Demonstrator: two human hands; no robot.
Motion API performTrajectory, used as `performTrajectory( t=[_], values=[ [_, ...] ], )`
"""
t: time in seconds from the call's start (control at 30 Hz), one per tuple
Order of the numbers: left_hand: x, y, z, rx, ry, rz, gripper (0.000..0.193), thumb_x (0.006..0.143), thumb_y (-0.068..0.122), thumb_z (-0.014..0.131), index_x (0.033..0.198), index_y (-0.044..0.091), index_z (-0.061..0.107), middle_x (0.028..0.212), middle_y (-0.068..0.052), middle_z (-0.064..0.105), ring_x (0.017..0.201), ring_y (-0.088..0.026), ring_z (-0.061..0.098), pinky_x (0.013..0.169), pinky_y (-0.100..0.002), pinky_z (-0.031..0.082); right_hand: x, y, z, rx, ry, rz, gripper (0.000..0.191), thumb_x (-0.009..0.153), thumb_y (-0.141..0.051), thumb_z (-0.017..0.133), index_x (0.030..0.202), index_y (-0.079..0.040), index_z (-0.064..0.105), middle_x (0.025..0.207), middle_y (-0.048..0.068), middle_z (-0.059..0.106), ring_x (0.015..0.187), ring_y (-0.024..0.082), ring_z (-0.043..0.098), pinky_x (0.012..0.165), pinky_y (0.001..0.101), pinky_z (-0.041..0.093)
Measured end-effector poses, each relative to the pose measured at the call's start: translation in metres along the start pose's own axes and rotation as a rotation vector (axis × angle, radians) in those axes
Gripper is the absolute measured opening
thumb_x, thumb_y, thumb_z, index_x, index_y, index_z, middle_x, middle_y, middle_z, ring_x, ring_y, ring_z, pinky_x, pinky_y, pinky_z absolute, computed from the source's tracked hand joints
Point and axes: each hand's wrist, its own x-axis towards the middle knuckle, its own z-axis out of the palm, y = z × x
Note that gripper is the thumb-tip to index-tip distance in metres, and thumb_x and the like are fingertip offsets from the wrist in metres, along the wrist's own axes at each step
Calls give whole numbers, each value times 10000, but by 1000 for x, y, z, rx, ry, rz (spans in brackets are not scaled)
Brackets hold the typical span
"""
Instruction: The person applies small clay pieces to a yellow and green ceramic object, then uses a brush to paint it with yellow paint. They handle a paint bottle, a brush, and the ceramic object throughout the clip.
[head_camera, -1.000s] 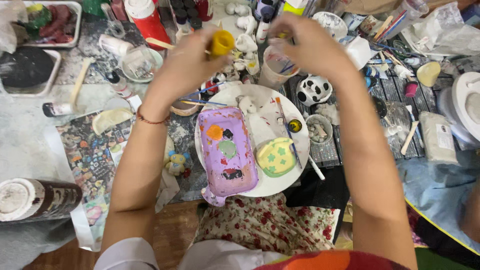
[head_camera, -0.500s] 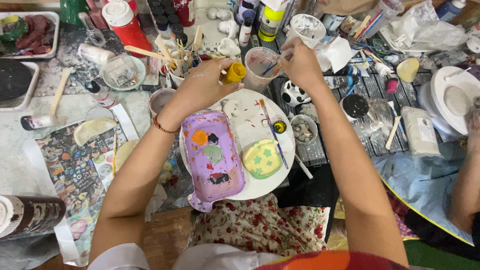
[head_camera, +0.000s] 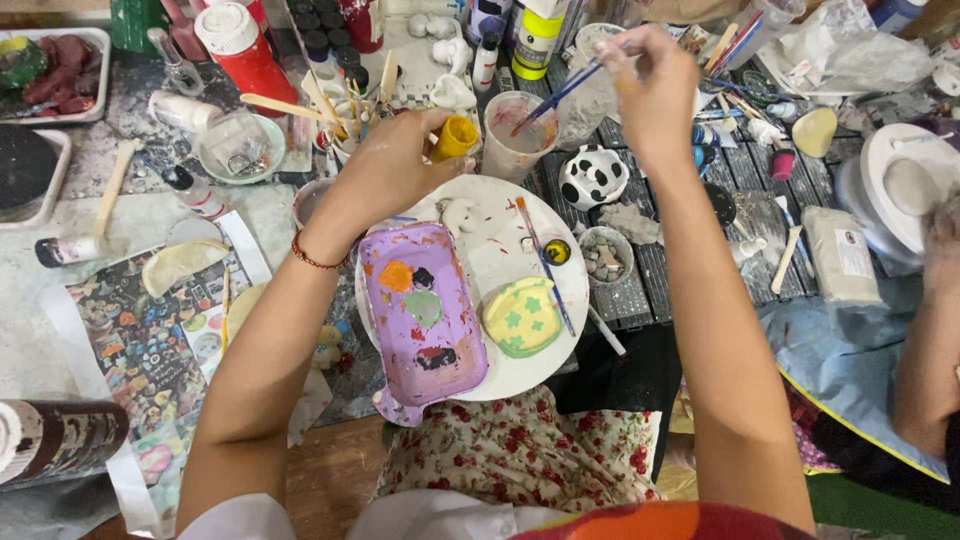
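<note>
My left hand (head_camera: 392, 168) grips a small yellow paint bottle (head_camera: 456, 137) above the round white board (head_camera: 520, 372). My right hand (head_camera: 655, 82) holds a blue-handled paintbrush (head_camera: 556, 97), whose tip dips into a cup of pinkish water (head_camera: 516, 135). On the board lie a purple tray used as a palette (head_camera: 424, 320), with orange, green and dark paint blobs, and a yellow piece with green stars (head_camera: 522, 317). A second brush (head_camera: 543, 262) rests across the board beside a small open yellow paint pot (head_camera: 557, 252).
A black-and-white spotted ceramic figure (head_camera: 592, 176) and a bowl of small stones (head_camera: 604, 256) sit right of the board. Paint bottles, sticks and jars crowd the back edge. Another person's arm (head_camera: 928, 340) works near a white disc (head_camera: 905, 185) at far right. A printed sheet (head_camera: 150, 340) lies at left.
Both hands have moved back toward the cup. The brush tip has gone down into the water, and the yellow bottle now sits just left of the cup.
</note>
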Motion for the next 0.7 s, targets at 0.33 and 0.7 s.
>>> performTrajectory(
  t=[0.33,0.7],
  values=[
    [-1,2,0,-10,19,22,374,891,230,779,1149,-19,676,958,-206,734,854,-351,709,761,-436,546,-14,-7,-7,170,17,12,104,1049,-84,792,1051,-6,722,923,-43,625,796,31,482,707,223,403],
    [-6,-3,15,-98,-13,-134,530,1002,238,614,1381,-62,398,954,-217,721,930,-353,728,864,-445,535,-37,5,-17,475,134,113,114,1118,-120,686,1064,-24,656,982,9,702,919,71,638,870,250,510]
  ],
)
